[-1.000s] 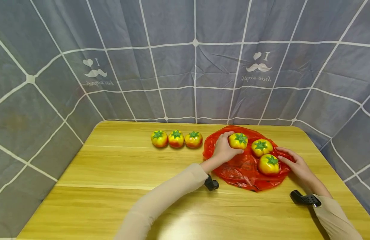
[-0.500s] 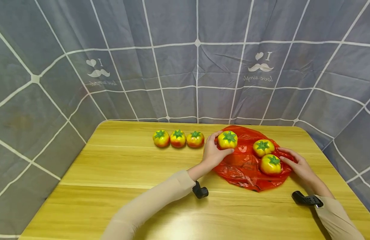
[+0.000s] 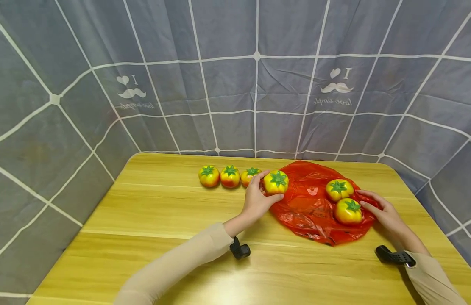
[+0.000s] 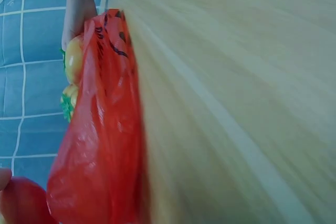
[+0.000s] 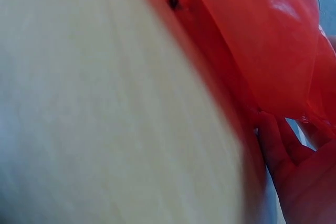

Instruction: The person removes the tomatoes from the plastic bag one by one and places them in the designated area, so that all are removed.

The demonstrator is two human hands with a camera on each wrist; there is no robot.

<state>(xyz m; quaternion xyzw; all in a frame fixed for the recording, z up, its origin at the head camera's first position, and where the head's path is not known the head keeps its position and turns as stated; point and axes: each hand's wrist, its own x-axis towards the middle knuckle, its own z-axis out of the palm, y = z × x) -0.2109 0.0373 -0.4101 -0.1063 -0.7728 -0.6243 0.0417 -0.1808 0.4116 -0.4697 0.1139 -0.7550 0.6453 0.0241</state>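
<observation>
With twelve o'clock pointing away from the person, the left hand [image 3: 254, 202] grips a yellow-and-red tomato [image 3: 276, 182], fingers curled round its far side and thumb on the near side. This held tomato is at ten o'clock from the middle of the crumpled red plastic bag [image 3: 305, 212], by the bag's edge; whether they touch is unclear. At three o'clock on the bag, the right hand [image 3: 388, 216] lies with fingers fairly straight, touching the red film. Just inside it, at about two and three o'clock, the upper tomato [image 3: 338, 189] and lower tomato [image 3: 348, 211] sit close together, green leaf crowns showing. At nine o'clock from the held tomato, a row of three tomatoes [image 3: 230, 177] stands on the wooden table [image 3: 143, 228], the nearest partly hidden by the left fingers. Each wrist wears a black camera mount [image 3: 240, 249]. A grey, white-gridded curtain [image 3: 227, 89] hangs at twelve o'clock.
</observation>
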